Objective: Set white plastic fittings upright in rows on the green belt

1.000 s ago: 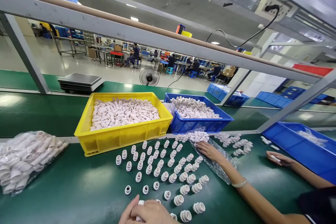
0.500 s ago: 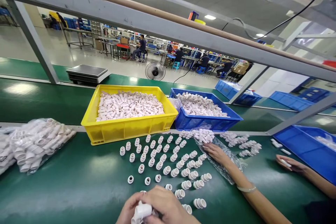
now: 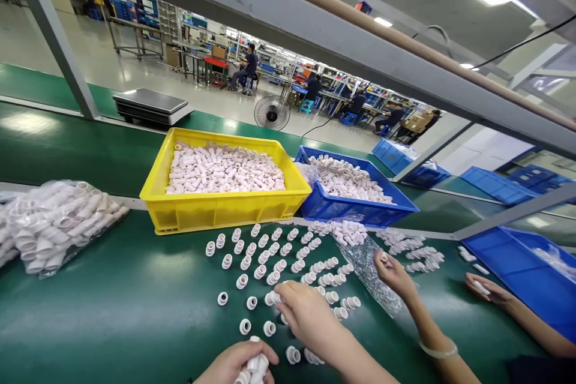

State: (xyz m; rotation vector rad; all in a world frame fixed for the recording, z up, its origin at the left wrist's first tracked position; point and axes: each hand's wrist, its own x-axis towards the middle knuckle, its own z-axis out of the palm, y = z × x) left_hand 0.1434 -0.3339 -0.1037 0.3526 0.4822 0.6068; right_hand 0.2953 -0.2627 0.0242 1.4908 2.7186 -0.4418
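Observation:
Low at the front, my left hand (image 3: 231,365) is curled around several white plastic pipe fittings (image 3: 257,365). My right hand (image 3: 310,315) reaches over the green work surface with thumb and fingers closed on one white pipe fitting (image 3: 270,298). Loose rows of similar fittings (image 3: 242,281) stand around and beyond that hand, many upright and some tilted in view. My right hand and forearm hide part of the rows. Whether the pinched fitting touches the surface, I cannot tell.
Behind the rows stand a yellow bin (image 3: 225,207) and a blue bin (image 3: 360,211), both full of white fittings. A bag of fittings (image 3: 67,222) lies left. At right, a co-worker's hands (image 3: 398,279) hold small white parts near a plastic bag (image 3: 375,276) and another blue bin (image 3: 531,288).
My right hand has left my left hand and moved up and right with a fitting. More fittings stand at the front. The co-worker's nearer hand has lifted off the plastic bag.

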